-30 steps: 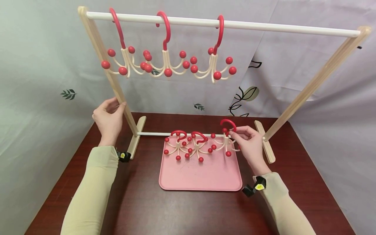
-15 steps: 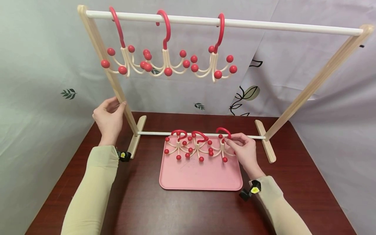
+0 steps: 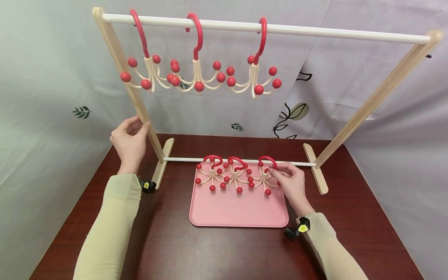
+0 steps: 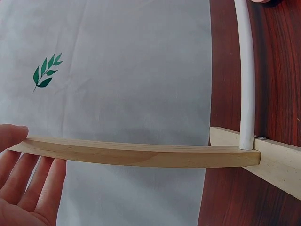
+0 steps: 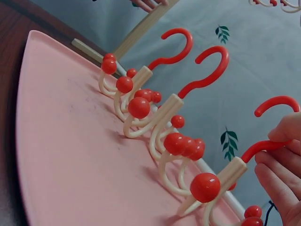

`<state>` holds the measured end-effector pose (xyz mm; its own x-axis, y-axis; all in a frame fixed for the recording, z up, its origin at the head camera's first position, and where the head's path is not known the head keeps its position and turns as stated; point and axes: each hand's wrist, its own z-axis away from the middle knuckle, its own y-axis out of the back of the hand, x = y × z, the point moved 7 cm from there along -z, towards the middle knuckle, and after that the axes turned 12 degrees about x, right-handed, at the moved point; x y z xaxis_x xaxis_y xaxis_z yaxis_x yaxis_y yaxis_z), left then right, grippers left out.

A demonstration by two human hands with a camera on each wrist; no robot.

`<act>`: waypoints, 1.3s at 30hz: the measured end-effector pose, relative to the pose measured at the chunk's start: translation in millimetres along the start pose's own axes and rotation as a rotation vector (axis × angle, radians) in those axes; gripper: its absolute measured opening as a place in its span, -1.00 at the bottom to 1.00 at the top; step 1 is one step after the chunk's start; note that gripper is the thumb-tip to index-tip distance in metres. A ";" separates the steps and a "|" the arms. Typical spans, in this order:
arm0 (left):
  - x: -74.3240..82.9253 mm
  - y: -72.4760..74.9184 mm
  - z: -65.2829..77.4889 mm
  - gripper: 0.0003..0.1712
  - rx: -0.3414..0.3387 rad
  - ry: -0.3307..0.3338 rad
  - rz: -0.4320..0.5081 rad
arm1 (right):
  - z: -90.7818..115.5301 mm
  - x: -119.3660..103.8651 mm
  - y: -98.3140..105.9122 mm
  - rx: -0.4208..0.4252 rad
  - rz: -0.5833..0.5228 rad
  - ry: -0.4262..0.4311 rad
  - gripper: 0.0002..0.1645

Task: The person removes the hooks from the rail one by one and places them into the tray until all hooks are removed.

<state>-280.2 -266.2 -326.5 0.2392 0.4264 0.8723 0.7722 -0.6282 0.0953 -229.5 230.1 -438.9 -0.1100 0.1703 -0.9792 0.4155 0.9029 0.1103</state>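
Observation:
At the right end of a row on the pink tray (image 3: 238,212), my right hand (image 3: 292,181) pinches the red hook of a cream multi-arm hanger (image 3: 264,180) with red ball tips. In the right wrist view, thumb and fingers close on that hook (image 5: 277,101), and the hanger's arms are down at the tray. Two like hangers, the left one (image 3: 212,177) and the middle one (image 3: 235,178), stand beside it. My left hand (image 3: 129,142) holds the rack's left wooden post (image 3: 120,58), thumb on one side and fingers on the other, as the left wrist view shows.
Three more such hangers, one of them the middle hanger (image 3: 197,74), hang from the white upper rod (image 3: 332,33), left of its right end. A lower rod (image 3: 185,159) runs behind the tray. The right post (image 3: 378,97) slants down to a wooden foot (image 3: 316,171) on the dark table (image 3: 168,241).
My right hand has lowered the hanger and moved it slightly left, down to the tray beside the other two. The left hand has stayed on the post.

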 end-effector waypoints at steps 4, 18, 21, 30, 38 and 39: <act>0.1 0.3 0.1 -0.65 0.000 -0.001 0.002 | 1.5 3.6 3.7 0.013 0.000 -0.021 -0.65; 0.2 0.7 -0.2 -0.65 0.000 0.000 -0.008 | 3.8 2.4 5.8 -0.013 0.004 -0.003 -0.60; 0.0 0.7 -0.2 -0.65 -0.001 0.003 -0.012 | 3.6 0.2 7.0 -0.025 0.013 0.012 -0.57; 0.3 0.6 0.1 -0.65 -0.002 0.001 -0.010 | -1.5 -19.4 12.6 -0.037 -0.058 0.106 -0.49; 0.6 0.3 -0.2 -0.66 -0.002 -0.006 -0.002 | -2.5 -49.3 14.8 -0.057 -0.040 0.181 -0.46; 0.6 0.2 -0.2 -0.66 -0.001 -0.007 0.000 | -2.2 -52.9 14.6 -0.057 -0.040 0.184 -0.45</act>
<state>-280.0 -266.2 -325.8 0.2431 0.4309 0.8690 0.7718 -0.6286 0.0958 -219.5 235.2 -385.1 -0.2907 0.1980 -0.9361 0.3566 0.9303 0.0860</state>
